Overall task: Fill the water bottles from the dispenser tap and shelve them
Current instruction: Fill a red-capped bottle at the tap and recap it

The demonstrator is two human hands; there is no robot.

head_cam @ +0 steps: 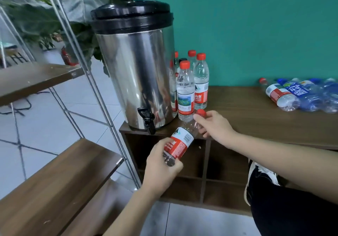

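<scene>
Bottle (180, 144): tilted, in front of the table (256, 115), just right of the tap (149, 121).
Left grip (162, 168): curled round the bottle's base.
Right grip (214, 124): fingers clamped on the red cap (201, 112).
Dispenser (135, 62): on the table's left end, upright bottles (190, 82) beside it.
Far right: bottles lying flat (300, 96).

A teal wall (256, 25) is seen behind, leafy plants (36, 16) and a red fire extinguisher (66, 57) parked on the tiled floor (45, 126).
</scene>
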